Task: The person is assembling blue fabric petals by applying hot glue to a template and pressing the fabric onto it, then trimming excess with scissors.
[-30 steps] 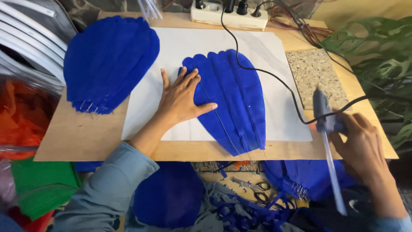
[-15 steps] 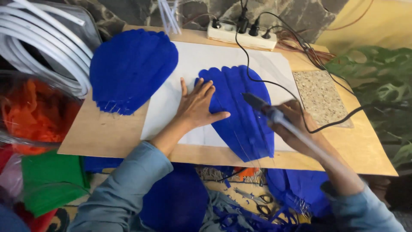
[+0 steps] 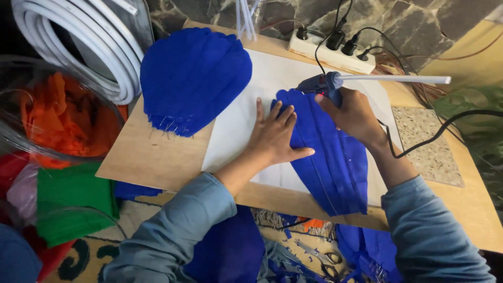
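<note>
Fabric piece [image 3: 330, 157] under the hands: solid royal blue. Second fabric stack [image 3: 194, 78]: same blue. Glue gun [image 3: 322, 84]: blue body with translucent white stick. Paper sheet [image 3: 236, 131]: white. Counter [image 3: 152, 157]: light tan wood. Stone tile [image 3: 427, 141]: speckled grey-beige. Sleeves [image 3: 183, 230]: grey-blue. Coiled tubing [image 3: 78, 47]: white.

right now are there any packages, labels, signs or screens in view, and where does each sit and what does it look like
No packages, labels, signs or screens show in this view. The nearest things to one are plain:
White paper sheet: flat on the wooden board, rectangular, blank, under the blue fabric piece.
White power strip: at the board's far edge, long, with dark plugs in it.
Clear bag: far left, holding orange fabric.
</note>
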